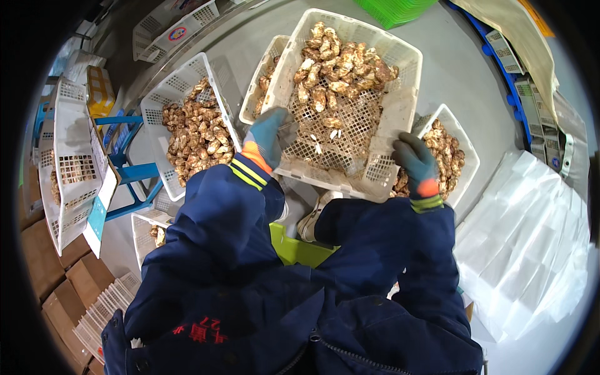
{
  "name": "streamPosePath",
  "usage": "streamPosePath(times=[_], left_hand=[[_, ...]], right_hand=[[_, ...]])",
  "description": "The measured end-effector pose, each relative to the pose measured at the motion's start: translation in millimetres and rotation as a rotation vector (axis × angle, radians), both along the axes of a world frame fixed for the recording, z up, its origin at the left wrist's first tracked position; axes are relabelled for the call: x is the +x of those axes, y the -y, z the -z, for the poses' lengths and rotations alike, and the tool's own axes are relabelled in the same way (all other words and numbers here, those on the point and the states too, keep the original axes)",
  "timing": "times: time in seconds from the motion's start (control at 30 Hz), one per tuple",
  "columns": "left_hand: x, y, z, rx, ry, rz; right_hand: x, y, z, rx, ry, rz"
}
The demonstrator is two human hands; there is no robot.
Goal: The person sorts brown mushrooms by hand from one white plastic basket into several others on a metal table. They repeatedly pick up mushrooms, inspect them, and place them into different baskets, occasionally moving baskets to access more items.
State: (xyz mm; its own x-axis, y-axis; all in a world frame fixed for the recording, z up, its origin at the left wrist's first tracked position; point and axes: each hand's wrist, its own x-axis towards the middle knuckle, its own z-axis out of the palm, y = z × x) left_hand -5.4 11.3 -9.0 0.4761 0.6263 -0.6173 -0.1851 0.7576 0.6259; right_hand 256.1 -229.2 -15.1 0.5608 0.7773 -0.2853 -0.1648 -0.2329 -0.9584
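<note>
A white plastic mesh crate (398,112) tilts in front of me, with brown-and-cream mushrooms (347,65) gathered at its far end and a few small white pieces on its bare mesh floor. My left hand (272,133), in a grey-blue glove with an orange cuff, grips its near left side. At the near right corner my right hand (416,157), gloved the same way, holds the crate's edge; its thumb is partly hidden. Both hands wear dark blue sleeves with yellow bands.
Mushroom-filled crates stand at left (150,101), behind the tilted crate (248,101), and at right (471,157). A blue stool frame (136,173) is at left. White plastic-wrapped stacks (525,248) lie at right, green crates (396,11) beyond. A lime-green object (300,248) shows between my legs.
</note>
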Motion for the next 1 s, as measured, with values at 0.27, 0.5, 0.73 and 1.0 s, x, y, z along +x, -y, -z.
streamPosePath(times=[0.27, 0.5, 0.73, 1.0], left_hand=[[-2.5, 4.2, 8.5, -0.086, -0.043, 0.067], [0.9, 8.5, -10.0, -0.153, -0.164, 0.088], [0.8, 14.1, -20.7, -0.307, 0.147, 0.241], [-4.3, 6.3, -7.6, -0.167, 0.166, 0.119]], right_hand=[[-57.2, -180.7, 132.9, -1.022, 0.998, -0.628], [-50.2, -139.9, 72.8, -0.222, -0.495, -0.454], [-53.5, -188.1, 101.3, -0.62, 0.517, -0.253], [-33.7, -196.0, 154.3, -0.307, -0.051, -0.01]])
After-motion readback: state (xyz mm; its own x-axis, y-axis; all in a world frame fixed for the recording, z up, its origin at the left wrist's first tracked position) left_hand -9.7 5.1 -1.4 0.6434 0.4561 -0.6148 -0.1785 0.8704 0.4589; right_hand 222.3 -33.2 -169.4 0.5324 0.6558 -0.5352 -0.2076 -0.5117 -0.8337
